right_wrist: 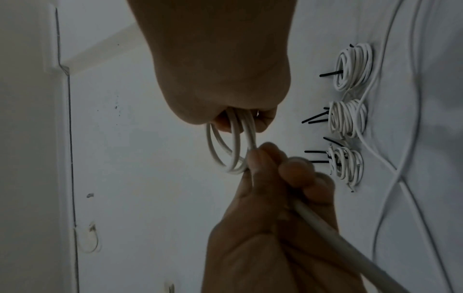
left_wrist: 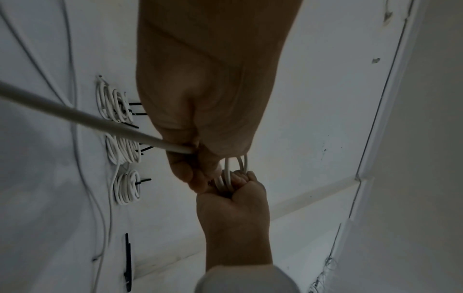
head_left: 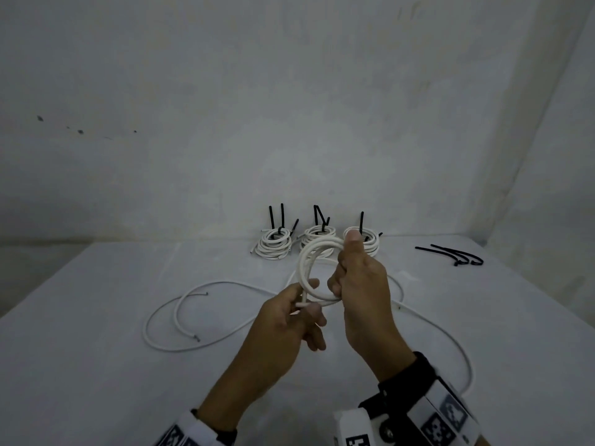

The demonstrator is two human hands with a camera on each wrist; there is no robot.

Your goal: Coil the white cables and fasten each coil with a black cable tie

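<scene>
Both hands work close under the head camera, above the tabletop (head_left: pixel 96 365). Right hand (head_left: pixel 360 284) has its fingers clenched round one side of a small coil (head_left: pixel 309 272) of white cable, thumb up along the top. Left hand (head_left: pixel 289 320) pinches the cable where it meets the bottom of that coil, feeding the next turn; the loose remainder (head_left: pixel 450 342) trails over the tabletop to the right. A second, uncoiled cable (head_left: pixel 167 317) lies to the left. Three finished coils (head_left: pixel 273 244) with black ties standing up sit at the far edge, and spare black cable ties (head_left: pixel 457 255) lie well apart on the right.

To wind well, each new turn should probably match the held loops in size and lie flat beside them, with the right grip opening only briefly to take it in. Slack should be drawn through the left fingers without twisting, or the coil may spring apart before tying.
</scene>
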